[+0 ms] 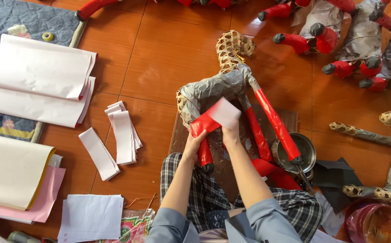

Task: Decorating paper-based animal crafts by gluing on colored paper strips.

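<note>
Your left hand [194, 145] and right hand [230, 131] pinch the red paper sheet [213, 118] around the woven bamboo horse frame's [224, 85] leg; uneven tension may wrinkle it, beside the glue pot [310, 155] at three o'clock.

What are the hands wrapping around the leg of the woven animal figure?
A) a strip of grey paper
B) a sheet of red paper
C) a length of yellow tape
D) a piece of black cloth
B: the left hand and right hand press a sheet of red paper against a leg of the woven animal figure.
</note>
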